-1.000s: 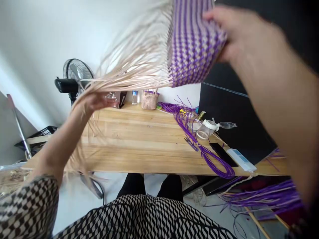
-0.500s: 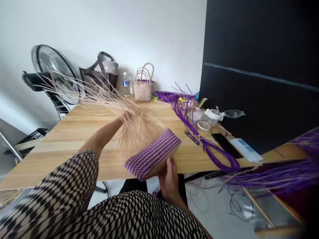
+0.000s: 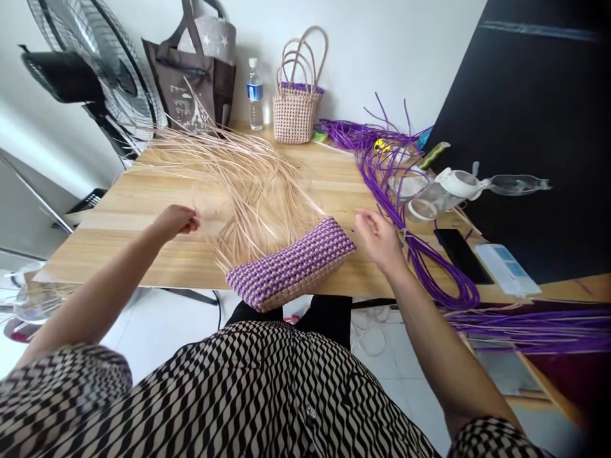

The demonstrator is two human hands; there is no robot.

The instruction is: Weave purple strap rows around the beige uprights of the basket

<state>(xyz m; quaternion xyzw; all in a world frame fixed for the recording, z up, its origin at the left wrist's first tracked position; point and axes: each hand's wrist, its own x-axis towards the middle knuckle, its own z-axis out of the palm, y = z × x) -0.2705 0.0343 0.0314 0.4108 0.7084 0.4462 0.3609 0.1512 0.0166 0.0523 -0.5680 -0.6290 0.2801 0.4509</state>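
A woven purple-and-beige piece (image 3: pixel 291 264) rests at the table's front edge, its near end jutting over it. Long loose beige strands (image 3: pixel 248 184) fan out from its far side across the table. My left hand (image 3: pixel 177 221) is to the left of the strands, above the table, fingers curled closed with nothing visible in them. Just right of the woven piece is my right hand (image 3: pixel 377 236), apart from it, fingers loosely bent and holding nothing visible.
Purple strands (image 3: pixel 382 172) run down the table's right side, beside a clear jar (image 3: pixel 434 197), a black phone (image 3: pixel 463 256) and a white packet (image 3: pixel 506 268). Behind stand a fan (image 3: pixel 102 57), a dark bag (image 3: pixel 184 86), a bottle (image 3: pixel 254 95) and a small woven basket (image 3: pixel 293 117).
My left hand has let go of the beige strands and moved left. My right hand has left the woven piece's underside and moved right and up. The view has tilted downward.
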